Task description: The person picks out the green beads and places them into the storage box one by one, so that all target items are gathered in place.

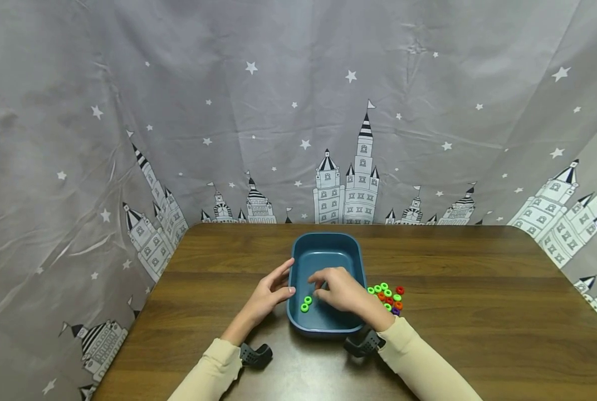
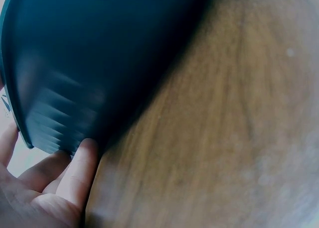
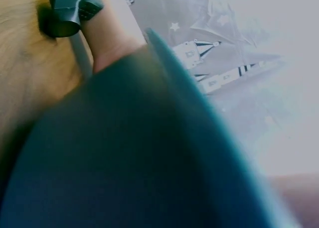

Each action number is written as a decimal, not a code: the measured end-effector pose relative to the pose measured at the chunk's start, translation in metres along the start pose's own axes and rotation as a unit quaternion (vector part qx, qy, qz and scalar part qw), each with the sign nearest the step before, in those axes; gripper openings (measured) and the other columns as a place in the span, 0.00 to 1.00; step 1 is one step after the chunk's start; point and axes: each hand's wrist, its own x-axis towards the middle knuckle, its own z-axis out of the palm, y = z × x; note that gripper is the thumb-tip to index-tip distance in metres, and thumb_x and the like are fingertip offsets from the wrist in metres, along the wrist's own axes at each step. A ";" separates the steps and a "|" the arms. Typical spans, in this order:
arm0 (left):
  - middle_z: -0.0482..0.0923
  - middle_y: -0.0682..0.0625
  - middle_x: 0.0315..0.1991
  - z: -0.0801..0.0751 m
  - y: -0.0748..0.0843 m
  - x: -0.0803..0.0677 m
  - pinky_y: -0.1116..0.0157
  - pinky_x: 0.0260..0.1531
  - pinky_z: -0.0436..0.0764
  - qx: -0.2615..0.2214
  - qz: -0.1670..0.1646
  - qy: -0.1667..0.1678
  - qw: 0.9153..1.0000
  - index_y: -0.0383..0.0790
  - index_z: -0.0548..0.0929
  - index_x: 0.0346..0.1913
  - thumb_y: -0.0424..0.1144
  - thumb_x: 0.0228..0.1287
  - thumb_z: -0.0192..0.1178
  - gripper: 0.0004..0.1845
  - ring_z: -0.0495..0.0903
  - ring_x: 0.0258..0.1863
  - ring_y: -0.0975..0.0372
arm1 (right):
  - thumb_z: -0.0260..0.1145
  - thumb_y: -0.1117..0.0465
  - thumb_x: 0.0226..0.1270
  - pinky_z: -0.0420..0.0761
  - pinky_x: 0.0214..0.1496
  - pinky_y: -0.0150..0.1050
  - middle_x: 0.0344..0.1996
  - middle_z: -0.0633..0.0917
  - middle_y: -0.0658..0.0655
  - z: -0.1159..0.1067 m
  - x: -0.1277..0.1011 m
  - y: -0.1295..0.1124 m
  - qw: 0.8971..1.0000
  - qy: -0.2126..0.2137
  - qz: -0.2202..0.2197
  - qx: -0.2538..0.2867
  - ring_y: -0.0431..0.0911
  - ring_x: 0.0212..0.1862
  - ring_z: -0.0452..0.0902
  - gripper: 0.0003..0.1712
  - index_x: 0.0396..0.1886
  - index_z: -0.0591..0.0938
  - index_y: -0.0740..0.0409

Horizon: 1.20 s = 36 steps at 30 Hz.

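A dark blue rectangular tray (image 1: 328, 235) stands at the middle of the table. My left hand (image 1: 268, 292) is at its left side, thumb by the rim; in the left wrist view, fingers (image 2: 79, 173) rest against the outer wall. My right hand (image 1: 339, 288) reaches inside the tray, index finger and thumb bent downward with a gap showing between them. Nothing shows in that gap, and its other fingers are hidden. Two bright green rings (image 1: 306, 303) lie on the tray floor, left of the right hand. The tray wall (image 3: 124, 148) fills much of the right wrist view.
A loose pile of small green, red, orange and purple rings (image 1: 388, 299) lies just right of the tray, beside the right forearm. The brown wooden table (image 1: 479, 312) ends at a grey curtain (image 1: 278, 111) with castles and stars.
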 end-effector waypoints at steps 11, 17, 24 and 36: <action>0.58 0.27 0.76 0.001 0.001 -0.001 0.58 0.59 0.84 0.008 -0.003 0.009 1.000 0.40 0.56 0.81 0.32 0.70 0.58 0.39 0.68 0.71 0.34 | 0.69 0.68 0.64 0.76 0.31 0.28 0.33 0.89 0.54 -0.034 -0.020 0.018 0.997 0.083 0.000 -0.005 0.35 0.29 0.76 0.14 0.50 0.88 0.64; 0.59 0.26 0.76 0.001 0.001 -0.001 0.56 0.60 0.83 0.007 -0.002 0.013 1.000 0.40 0.57 0.81 0.32 0.70 0.59 0.39 0.68 0.71 0.34 | 0.69 0.68 0.66 0.78 0.32 0.29 0.37 0.90 0.56 -0.050 -0.033 0.030 0.994 0.113 0.008 0.006 0.37 0.30 0.79 0.15 0.52 0.87 0.62; 0.58 0.26 0.76 0.001 0.000 0.000 0.58 0.59 0.83 0.008 0.005 0.004 1.000 0.38 0.55 0.81 0.32 0.71 0.58 0.39 0.68 0.71 0.33 | 0.67 0.69 0.66 0.80 0.33 0.31 0.38 0.90 0.58 -0.063 -0.050 0.051 0.991 0.125 0.048 0.004 0.42 0.32 0.82 0.15 0.51 0.87 0.66; 0.58 0.26 0.76 0.001 0.000 0.000 0.58 0.60 0.83 0.009 0.005 0.005 1.000 0.37 0.55 0.81 0.32 0.70 0.58 0.39 0.67 0.71 0.33 | 0.68 0.69 0.64 0.80 0.33 0.32 0.35 0.90 0.57 -0.069 -0.072 0.081 0.988 0.123 0.085 -0.034 0.40 0.32 0.80 0.14 0.49 0.87 0.67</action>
